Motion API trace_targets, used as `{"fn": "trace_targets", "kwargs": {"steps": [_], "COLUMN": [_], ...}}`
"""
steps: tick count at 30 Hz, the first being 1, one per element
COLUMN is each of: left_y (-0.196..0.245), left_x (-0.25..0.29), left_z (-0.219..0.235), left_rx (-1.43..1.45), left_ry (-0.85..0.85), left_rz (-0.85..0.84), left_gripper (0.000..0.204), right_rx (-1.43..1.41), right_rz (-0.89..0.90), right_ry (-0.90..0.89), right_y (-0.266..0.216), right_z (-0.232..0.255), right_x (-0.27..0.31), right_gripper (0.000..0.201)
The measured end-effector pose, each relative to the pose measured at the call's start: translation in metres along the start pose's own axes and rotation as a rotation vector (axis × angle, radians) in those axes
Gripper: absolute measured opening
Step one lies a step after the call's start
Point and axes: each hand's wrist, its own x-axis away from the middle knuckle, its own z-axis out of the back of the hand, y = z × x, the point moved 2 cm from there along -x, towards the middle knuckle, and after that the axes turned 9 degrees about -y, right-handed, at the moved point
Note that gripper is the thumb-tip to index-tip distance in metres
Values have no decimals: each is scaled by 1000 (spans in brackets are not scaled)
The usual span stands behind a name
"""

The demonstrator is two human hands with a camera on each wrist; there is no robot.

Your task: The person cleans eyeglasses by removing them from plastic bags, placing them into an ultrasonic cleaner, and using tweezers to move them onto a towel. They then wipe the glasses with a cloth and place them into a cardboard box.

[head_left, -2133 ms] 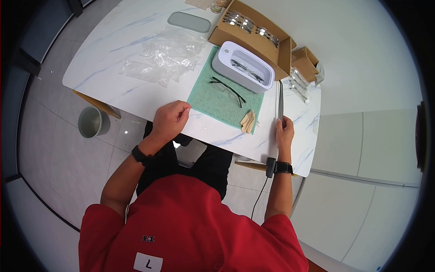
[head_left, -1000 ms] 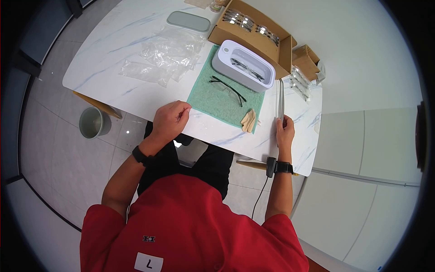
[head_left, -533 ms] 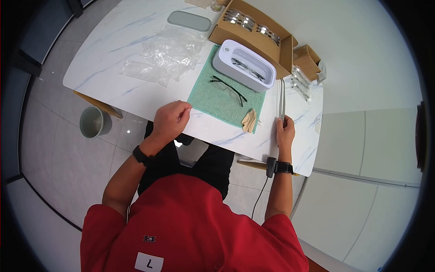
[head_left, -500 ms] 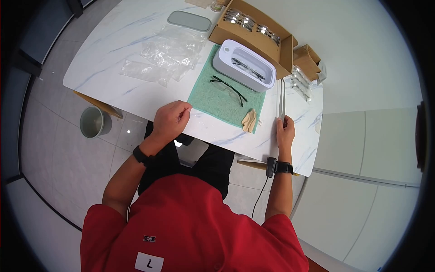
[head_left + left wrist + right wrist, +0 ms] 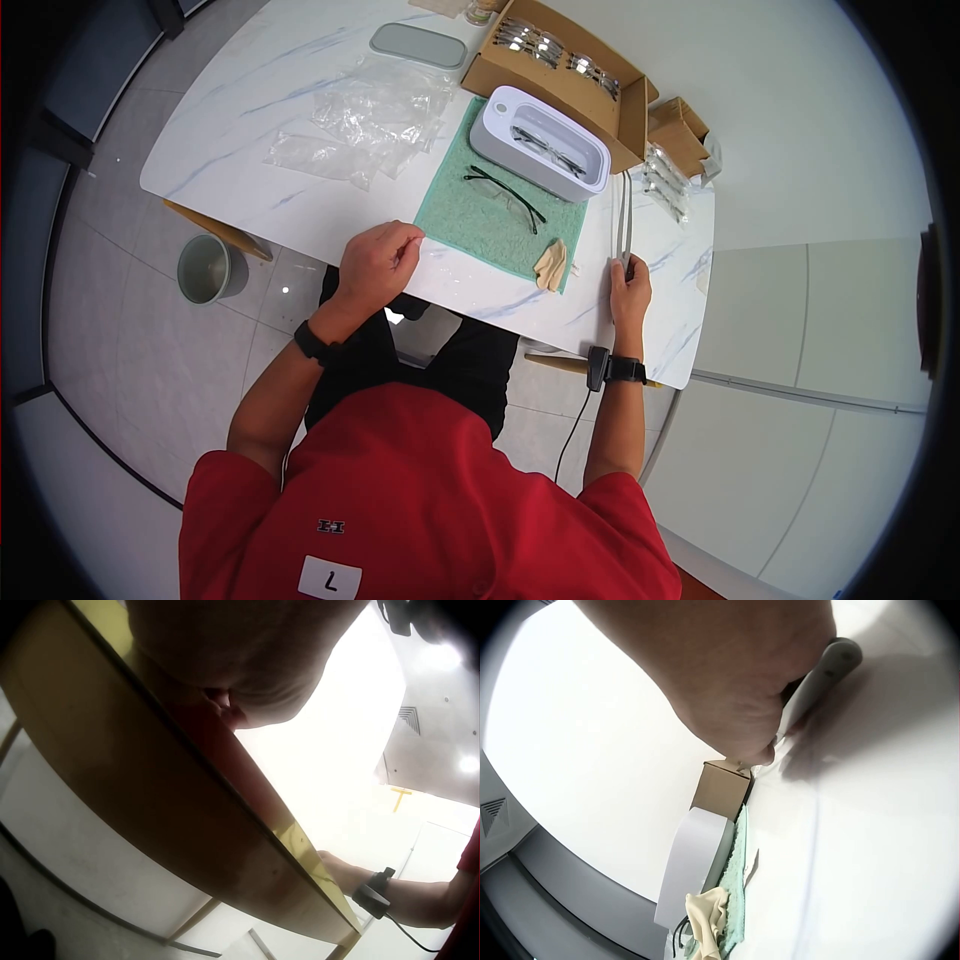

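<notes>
In the head view the left hand [image 5: 375, 265] rests at the table's front edge, fingers loosely curled, beside the corner of a green towel [image 5: 470, 235]. The right hand [image 5: 630, 290] holds long grey tweezers [image 5: 627, 215], their prongs pointing away from the body; in the right wrist view their rounded end [image 5: 844, 656] sticks out of the hand. Dark-framed glasses [image 5: 511, 190] lie on the towel. Behind them stands a lilac tub [image 5: 515, 172] with another pair of glasses [image 5: 548, 151] inside. A beige cloth [image 5: 550, 267] lies at the towel's near right corner.
Behind the tub, a cardboard box [image 5: 573, 93] holds several pairs of glasses. Clear plastic bags [image 5: 370, 120] and a grey lid-like tray [image 5: 418, 46] lie to the left. Bagged items [image 5: 665, 185] and a smaller box [image 5: 677, 135] are at right. A bin [image 5: 212, 270] stands on the floor.
The prongs of the tweezers stand visibly apart, where they looked nearly together at first. Both hands have stayed in place; the view has shifted very slightly.
</notes>
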Motion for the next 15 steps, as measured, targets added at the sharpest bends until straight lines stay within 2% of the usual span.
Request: {"fn": "trace_targets", "kwargs": {"steps": [6,12,15], "left_y": [-2,-1,-3], "left_x": [-1,0,0], "left_z": [-3,-1,-4], "left_rx": [32,-10,20], "left_ry": [64,1,67], "left_rz": [-70,-12,-73], "left_gripper": [4,3,3], "right_rx": [-1,-14,-20], "right_rz": [12,18,21], "right_ry": [9,18,28], "right_y": [1,1,0], "right_z": [-1,-1,-1], "right_x": [0,1,2], "right_gripper": [34,34,34]}}
